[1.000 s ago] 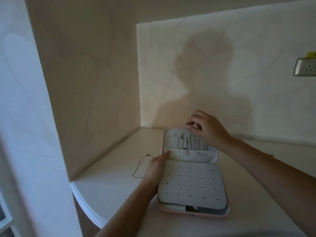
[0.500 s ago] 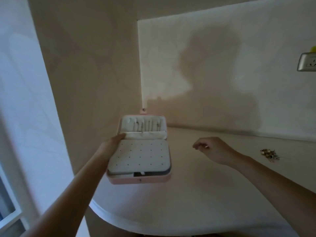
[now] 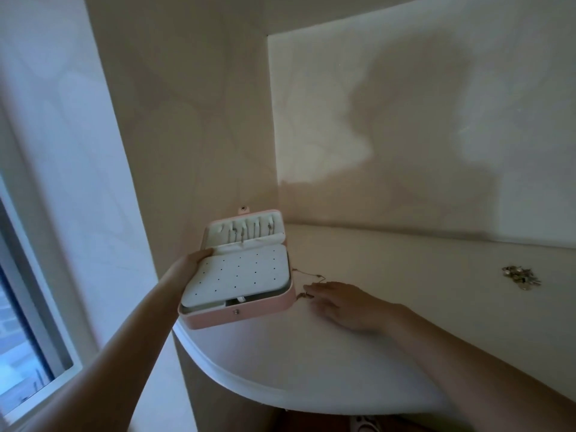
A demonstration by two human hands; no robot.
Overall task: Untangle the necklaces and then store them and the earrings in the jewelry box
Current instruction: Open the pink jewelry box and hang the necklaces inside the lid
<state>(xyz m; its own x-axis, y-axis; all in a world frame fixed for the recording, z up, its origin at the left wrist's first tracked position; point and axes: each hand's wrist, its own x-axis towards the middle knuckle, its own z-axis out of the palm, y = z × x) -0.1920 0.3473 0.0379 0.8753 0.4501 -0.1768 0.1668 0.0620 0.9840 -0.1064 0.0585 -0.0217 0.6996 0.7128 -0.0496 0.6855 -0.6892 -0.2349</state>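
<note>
My left hand [image 3: 187, 269] grips the left side of an open pink jewelry box [image 3: 240, 275] and holds it up above the left end of the white shelf [image 3: 311, 369]. Its raised lid has several thin chains hanging from hooks, and a white panel with small holes covers the base. A thin necklace chain [image 3: 311, 280] lies on the shelf just right of the box. My right hand [image 3: 339, 304] lies flat on the shelf with straight fingers, fingertips touching that chain. A small pile of earrings [image 3: 522, 277] sits at the far right of the shelf.
The shelf sits in a cream wall niche with a side wall [image 3: 187, 120] at the left and a back wall [image 3: 405, 135] behind. Its front edge curves. A window frame [image 3: 28, 307] stands at the far left.
The box was lifted off the shelf by my left hand and carried left. My right hand left the lid, came down onto the shelf and reached left to the chain, fingers now straightened.
</note>
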